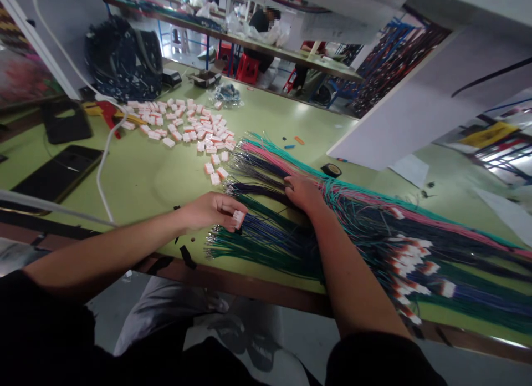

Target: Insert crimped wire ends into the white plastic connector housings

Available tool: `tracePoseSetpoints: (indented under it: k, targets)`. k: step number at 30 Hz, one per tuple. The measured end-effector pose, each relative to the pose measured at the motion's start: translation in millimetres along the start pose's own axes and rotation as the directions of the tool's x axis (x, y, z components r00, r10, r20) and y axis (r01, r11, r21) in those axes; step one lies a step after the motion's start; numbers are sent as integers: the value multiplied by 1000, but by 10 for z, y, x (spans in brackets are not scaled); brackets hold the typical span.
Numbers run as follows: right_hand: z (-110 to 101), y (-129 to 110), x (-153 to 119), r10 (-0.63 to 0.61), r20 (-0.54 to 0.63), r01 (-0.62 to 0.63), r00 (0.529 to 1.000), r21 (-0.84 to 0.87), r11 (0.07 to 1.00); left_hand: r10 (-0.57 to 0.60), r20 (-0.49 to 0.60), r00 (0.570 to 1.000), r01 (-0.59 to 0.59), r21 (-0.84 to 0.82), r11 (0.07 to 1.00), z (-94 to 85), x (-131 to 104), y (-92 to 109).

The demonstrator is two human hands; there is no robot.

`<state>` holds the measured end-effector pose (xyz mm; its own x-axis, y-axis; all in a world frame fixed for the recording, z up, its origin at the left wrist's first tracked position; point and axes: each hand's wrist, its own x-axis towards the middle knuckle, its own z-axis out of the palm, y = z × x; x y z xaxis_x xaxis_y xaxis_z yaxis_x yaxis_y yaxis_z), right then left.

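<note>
Pinching a white-and-orange connector housing (238, 218) between thumb and fingers of the left hand (208, 211), close to the near edge of the bench (153, 169), beside the tips of the blue wires (272, 230) and green wires (249, 253). Reaching over the bundles with the right hand (305, 194), fingers curled down at the black wires (260, 189); impossible to tell, in this blur, whether gripping a strand or only pressing. Handling a single housing beside fanned-out wire ends, to judge by the pose; calling for a steady pinch and for strands parted cleanly from close neighbours. Running rightward along the bench, past a cluster of wired connectors (409, 258) near the front edge. Lying farther back, pink wires (282, 163) and teal wires (301, 165), just beside a roll of black tape (331, 170). Scattered toward the bench's far left corner, loose housings (208, 128); set nearer the left edge, a phone (62, 172). Standing behind, at that corner, a dark patterned bag (124, 59). Beyond the far edge, across the room, another bench (291, 56), red stools (248, 69) and a seated person (260, 21) in dark clothing.
</note>
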<state>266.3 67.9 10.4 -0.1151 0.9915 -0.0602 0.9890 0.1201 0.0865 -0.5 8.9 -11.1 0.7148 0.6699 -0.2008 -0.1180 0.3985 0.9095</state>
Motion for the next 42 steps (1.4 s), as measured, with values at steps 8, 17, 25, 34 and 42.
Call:
tracePoseSetpoints:
  k: [8, 17, 25, 34, 42]
  targets:
    - [21, 7, 9, 6, 1, -6, 1000, -2, 1000, -3, 11, 1000, 3, -6, 1000, -1, 6, -1]
    - [86, 40, 68, -99, -77, 103, 992, 48, 994, -13, -5, 1000, 13, 8, 1000, 7, -1, -2]
    - [75, 29, 41, -92, -106, 100, 990, 73, 992, 7, 6, 1000, -7, -13, 1000, 12, -4, 1]
    - [87, -11, 47, -135, -96, 150, 986, 158, 976, -10, -4, 1000, 10, -5, 1000, 16, 3, -9]
    - [115, -47, 47, 11, -168, 20, 986, 179, 984, -15, -5, 1000, 15, 16, 1000, 21, -7, 5]
